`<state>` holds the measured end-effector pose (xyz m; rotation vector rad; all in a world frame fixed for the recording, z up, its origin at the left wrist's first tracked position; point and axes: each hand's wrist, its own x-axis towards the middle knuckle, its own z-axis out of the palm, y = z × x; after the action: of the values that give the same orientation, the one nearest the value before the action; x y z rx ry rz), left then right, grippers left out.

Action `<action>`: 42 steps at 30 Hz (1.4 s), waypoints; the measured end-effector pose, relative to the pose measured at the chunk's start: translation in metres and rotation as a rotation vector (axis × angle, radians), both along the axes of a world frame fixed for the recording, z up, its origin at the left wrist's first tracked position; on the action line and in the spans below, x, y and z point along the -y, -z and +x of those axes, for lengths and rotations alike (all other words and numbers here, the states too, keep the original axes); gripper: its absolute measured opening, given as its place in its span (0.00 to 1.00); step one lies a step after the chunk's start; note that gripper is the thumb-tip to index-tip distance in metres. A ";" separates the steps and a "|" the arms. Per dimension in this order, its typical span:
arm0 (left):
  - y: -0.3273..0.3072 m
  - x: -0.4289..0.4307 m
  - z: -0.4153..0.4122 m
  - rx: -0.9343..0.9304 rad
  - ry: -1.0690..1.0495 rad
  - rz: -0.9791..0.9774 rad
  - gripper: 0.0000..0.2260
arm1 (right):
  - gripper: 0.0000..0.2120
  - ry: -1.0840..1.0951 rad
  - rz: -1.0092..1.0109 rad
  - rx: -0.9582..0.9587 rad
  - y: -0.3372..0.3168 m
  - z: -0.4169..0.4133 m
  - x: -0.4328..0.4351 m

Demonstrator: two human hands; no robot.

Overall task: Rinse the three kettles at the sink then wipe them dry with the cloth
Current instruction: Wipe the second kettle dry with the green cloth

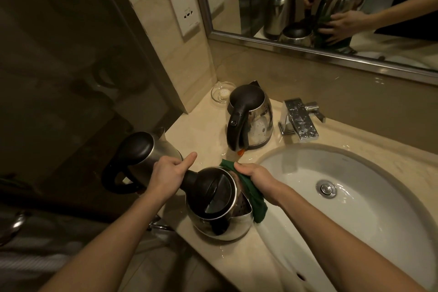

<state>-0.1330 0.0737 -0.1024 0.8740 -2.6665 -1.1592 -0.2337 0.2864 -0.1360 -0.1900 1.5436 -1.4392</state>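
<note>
Three steel kettles with black lids and handles are on the beige counter left of the sink [296,168]. The nearest kettle [218,206] stands at the counter's front edge, spout toward the basin. My left hand [169,174] grips its black handle, thumb pointing up. My right hand [254,176] presses a dark green cloth [254,199] against the kettle's right side. A second kettle [248,117] stands upright at the back near the tap. The third kettle [139,161] sits at the counter's left edge, partly behind my left hand.
A chrome tap [299,119] stands behind the white basin, whose drain [326,188] is shut. A small glass dish [221,92] sits in the back corner. A mirror [331,7] and a wall socket plate [182,0] are above. Water drops lie on the counter.
</note>
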 end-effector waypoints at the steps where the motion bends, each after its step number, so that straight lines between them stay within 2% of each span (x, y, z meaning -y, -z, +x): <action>1: -0.001 -0.002 0.000 -0.006 -0.011 -0.003 0.31 | 0.19 0.022 -0.022 -0.003 -0.003 0.001 -0.001; 4: -0.002 -0.007 0.001 -0.030 -0.059 -0.011 0.28 | 0.18 0.088 -0.095 0.012 -0.015 0.001 -0.003; 9: 0.000 -0.009 0.004 -0.044 -0.127 -0.023 0.31 | 0.17 0.196 -0.163 0.043 -0.018 0.006 -0.009; 15: -0.004 -0.015 0.010 -0.056 -0.201 -0.014 0.34 | 0.18 0.312 0.009 0.112 0.001 0.027 -0.018; 18: -0.011 -0.022 0.015 -0.060 -0.240 -0.023 0.31 | 0.19 0.433 -0.057 0.218 -0.008 0.027 -0.026; 23: -0.017 -0.038 0.019 0.003 -0.428 -0.006 0.29 | 0.19 0.583 -0.254 0.334 -0.022 0.025 -0.033; 27: -0.024 -0.051 0.021 0.051 -0.526 -0.065 0.28 | 0.18 0.643 -0.219 0.323 -0.032 0.041 -0.030; 31: -0.024 -0.051 0.022 0.130 -0.577 -0.099 0.33 | 0.18 0.666 -0.152 0.364 -0.025 0.063 -0.022; 33: -0.023 -0.048 0.025 0.165 -0.568 -0.125 0.32 | 0.17 0.712 -0.153 0.388 -0.021 0.069 -0.023; 37: -0.030 -0.042 0.030 0.207 -0.424 -0.172 0.30 | 0.17 0.776 -0.128 0.370 -0.013 0.070 -0.040; 42: -0.027 -0.026 0.034 0.255 -0.272 0.024 0.32 | 0.18 0.790 -0.076 0.325 -0.007 0.057 -0.066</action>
<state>-0.0986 0.1001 -0.0756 1.4242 -2.6105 -1.0805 -0.1764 0.3521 -0.1287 0.6528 1.3405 -2.0069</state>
